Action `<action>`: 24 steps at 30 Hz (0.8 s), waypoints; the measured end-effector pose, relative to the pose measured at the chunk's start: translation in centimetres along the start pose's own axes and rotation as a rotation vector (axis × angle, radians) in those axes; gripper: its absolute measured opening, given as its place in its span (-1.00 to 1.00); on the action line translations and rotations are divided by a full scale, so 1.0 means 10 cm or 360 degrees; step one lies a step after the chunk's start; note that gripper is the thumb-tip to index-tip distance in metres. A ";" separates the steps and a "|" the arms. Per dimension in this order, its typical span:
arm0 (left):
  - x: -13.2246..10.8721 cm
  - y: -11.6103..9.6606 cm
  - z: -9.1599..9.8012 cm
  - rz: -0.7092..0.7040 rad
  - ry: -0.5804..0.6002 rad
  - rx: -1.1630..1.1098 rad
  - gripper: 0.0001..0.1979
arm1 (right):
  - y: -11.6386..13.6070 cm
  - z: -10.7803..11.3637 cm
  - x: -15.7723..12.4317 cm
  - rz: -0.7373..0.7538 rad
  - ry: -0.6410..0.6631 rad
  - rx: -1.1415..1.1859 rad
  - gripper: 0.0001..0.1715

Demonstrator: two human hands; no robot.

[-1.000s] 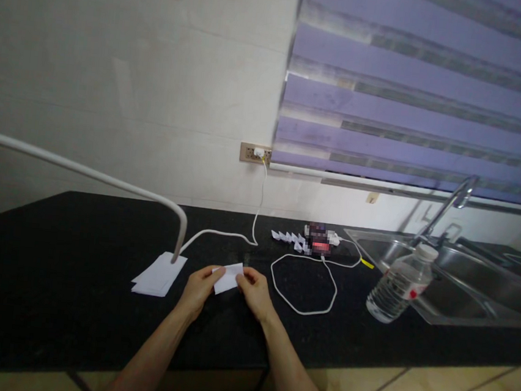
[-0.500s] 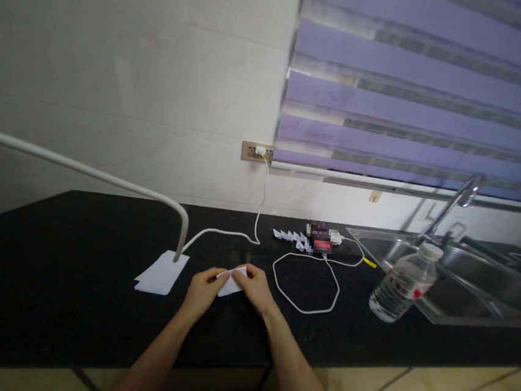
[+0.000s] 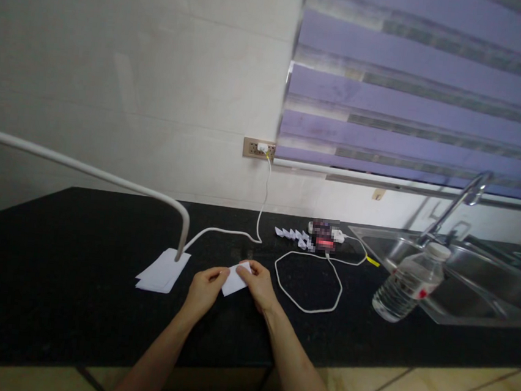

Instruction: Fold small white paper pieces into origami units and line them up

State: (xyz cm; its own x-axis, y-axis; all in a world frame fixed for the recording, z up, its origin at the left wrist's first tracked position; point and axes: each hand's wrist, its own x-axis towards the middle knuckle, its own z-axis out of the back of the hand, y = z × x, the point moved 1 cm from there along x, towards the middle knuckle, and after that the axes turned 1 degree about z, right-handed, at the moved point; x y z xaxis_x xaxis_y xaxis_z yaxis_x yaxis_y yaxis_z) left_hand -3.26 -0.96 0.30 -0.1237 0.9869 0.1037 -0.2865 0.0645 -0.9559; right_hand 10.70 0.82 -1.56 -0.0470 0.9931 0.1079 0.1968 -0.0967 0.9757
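Note:
A small folded piece of white paper [image 3: 234, 283] is held between my two hands, just above the black countertop. My left hand [image 3: 204, 288] pinches its left edge between thumb and fingers. On the other side, my right hand [image 3: 259, 282] grips the upper right part, thumb on top and fingers behind, partly hidden. To the left lies a small stack of white paper sheets [image 3: 161, 273]. Several small folded paper pieces [image 3: 291, 234] sit in a row farther back, to the right of my hands.
A white cable [image 3: 307, 311] loops on the black countertop [image 3: 70, 300], beside a blurred-out device [image 3: 323, 235]. To the right, a water bottle [image 3: 406, 286] stands near the steel sink [image 3: 455, 322] and faucet [image 3: 453, 208]. A thick white tube [image 3: 106, 176] arches down onto the paper stack.
The paper between my hands has turned and shows more of its flat face. My right thumb has slid toward its upper edge, and my hands are slightly farther apart.

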 end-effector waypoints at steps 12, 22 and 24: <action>-0.08 -0.09 0.00 0.0033 0.0004 0.0108 -0.67 | 0.04 -0.11 -0.07 0.0003 0.0065 0.0193 -0.66; -0.07 -0.08 -0.02 0.0016 0.0024 0.0091 -0.66 | 0.05 -0.12 -0.09 0.0048 0.0006 0.0105 -0.70; -0.07 -0.08 -0.02 0.0014 0.0022 0.0099 -0.66 | 0.03 -0.11 -0.08 0.0056 0.0009 0.0108 -0.69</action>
State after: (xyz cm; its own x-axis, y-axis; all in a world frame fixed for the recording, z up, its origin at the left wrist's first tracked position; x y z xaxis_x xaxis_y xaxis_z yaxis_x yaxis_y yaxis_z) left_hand -2.76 -1.71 0.97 -0.1132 0.9894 0.0914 -0.3441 0.0472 -0.9377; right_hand 9.72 -0.11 -1.10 -0.0443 0.9887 0.1432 0.2646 -0.1266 0.9560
